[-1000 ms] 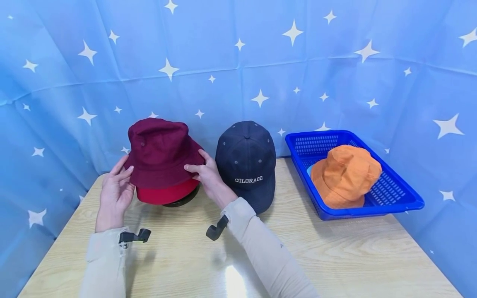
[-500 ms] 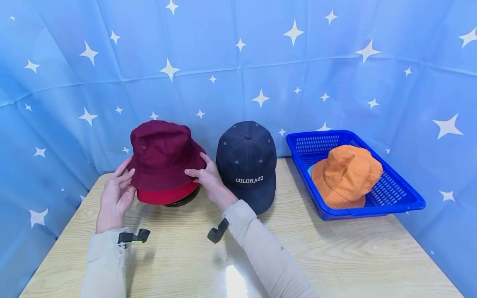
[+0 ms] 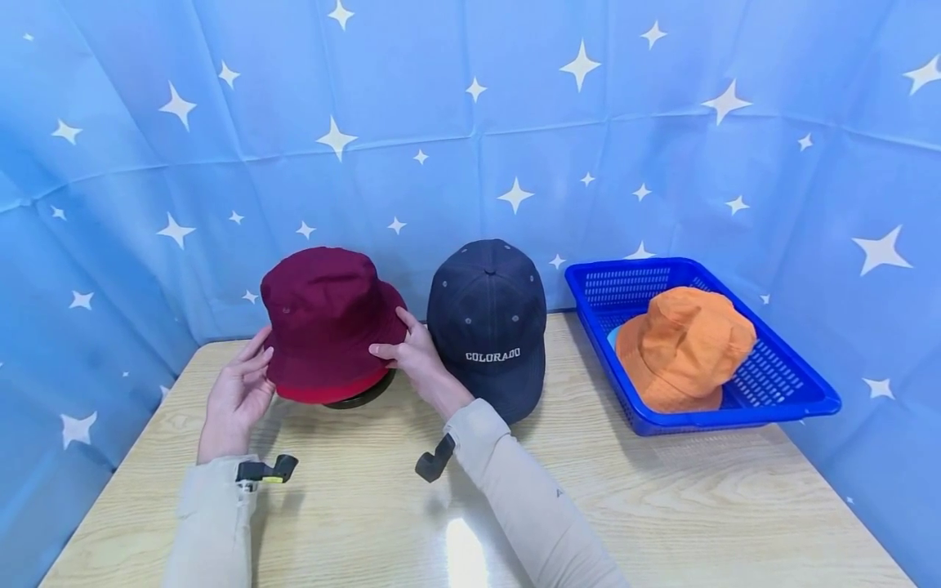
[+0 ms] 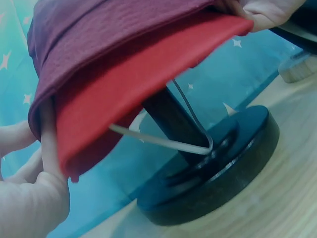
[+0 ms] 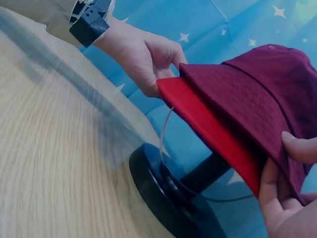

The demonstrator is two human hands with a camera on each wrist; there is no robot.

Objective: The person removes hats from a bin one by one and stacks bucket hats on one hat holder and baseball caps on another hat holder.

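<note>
A maroon bucket hat [image 3: 323, 310] sits over a red hat [image 4: 143, 79], whose brim shows below it. Both are on a black stand with a round base [image 4: 213, 168] and thin wire loops, seen in the wrist views. My left hand [image 3: 234, 400] holds the maroon brim at its left side. At the right side, my right hand [image 3: 425, 363] pinches the same brim, thumb on top and fingers beneath. The right wrist view shows the right fingers [image 5: 270, 193] between the maroon and red brims. How the red hat's crown lies is hidden.
Just right of my right hand stands a dark navy cap [image 3: 487, 327] lettered COLORADO. A blue plastic basket [image 3: 797, 392] at the table's right holds an orange bucket hat [image 3: 684, 347], with a bit of light blue beneath it. A starry blue curtain [image 3: 441, 180] hangs behind the wooden table [image 3: 353, 506].
The maroon hat has come down over the red one, so less red shows under its brim. My hands have shifted slightly right and down with it. The other hats have stayed put.
</note>
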